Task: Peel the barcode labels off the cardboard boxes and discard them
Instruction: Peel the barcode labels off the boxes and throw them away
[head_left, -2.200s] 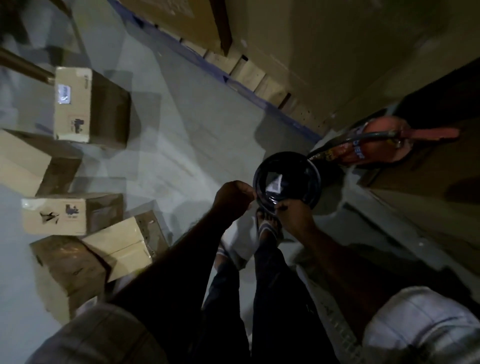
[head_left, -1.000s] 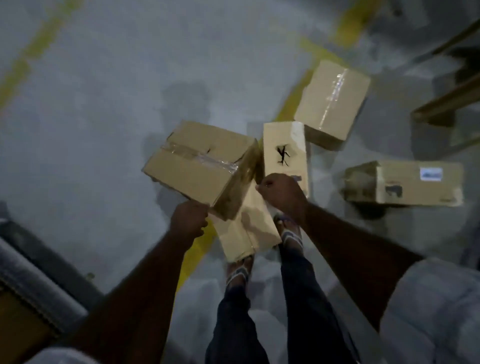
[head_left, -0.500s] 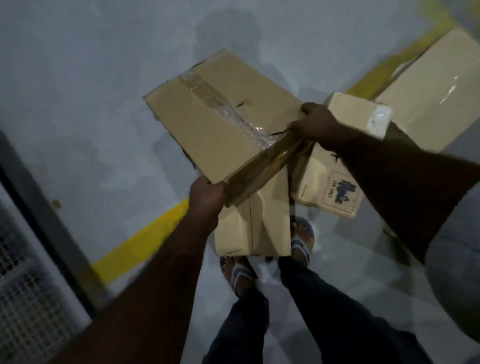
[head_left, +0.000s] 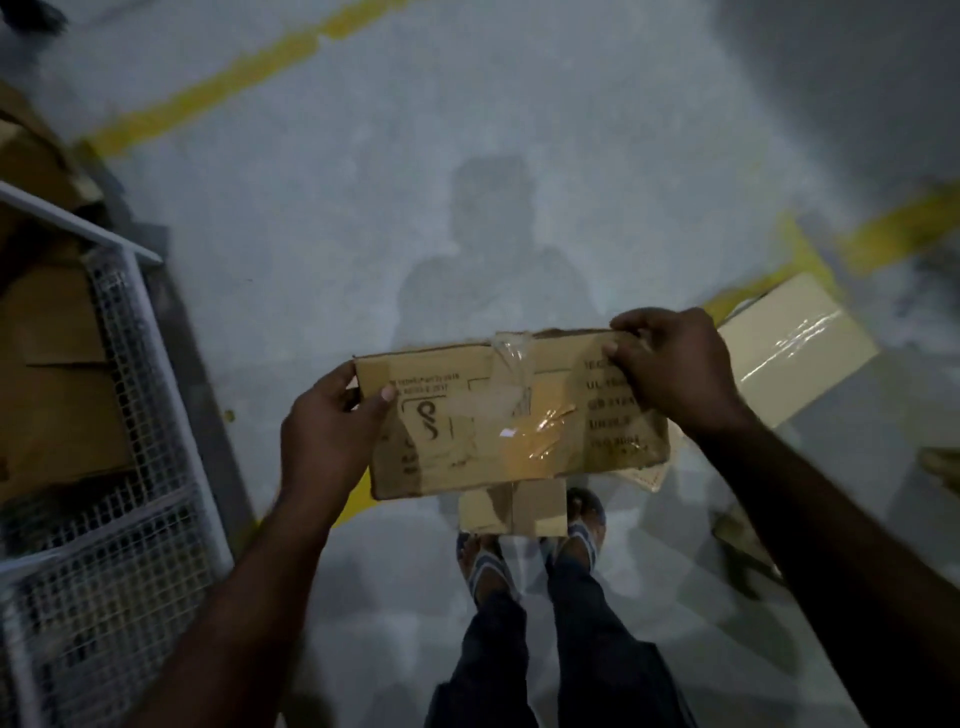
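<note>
Cardboard box (head_left: 511, 415) is up in front of me in the head view, held off the floor between both hands, its printed face turned my way. Left hand (head_left: 327, 431) grips the left end, thumb curled over the front, fingers wrapped round behind. Right hand (head_left: 675, 369) has the top right corner, fingers hooked over the upper edge, thumb pressing on the front by the lines of black print. Clear tape (head_left: 511, 353) comes down over the top edge in the middle and glints across the face. Just under the box, a smaller carton (head_left: 514, 506) sits on the grey floor (head_left: 311, 234) right ahead of my sandalled feet (head_left: 485, 569). Off to my right, another taped box (head_left: 795, 348) lies on the floor by a yellow line (head_left: 893, 234). On my left, a white wire-mesh cage (head_left: 104, 519) with flattened cardboard (head_left: 57, 374) inside. My shadow (head_left: 488, 249) falls on the floor beyond the box
</note>
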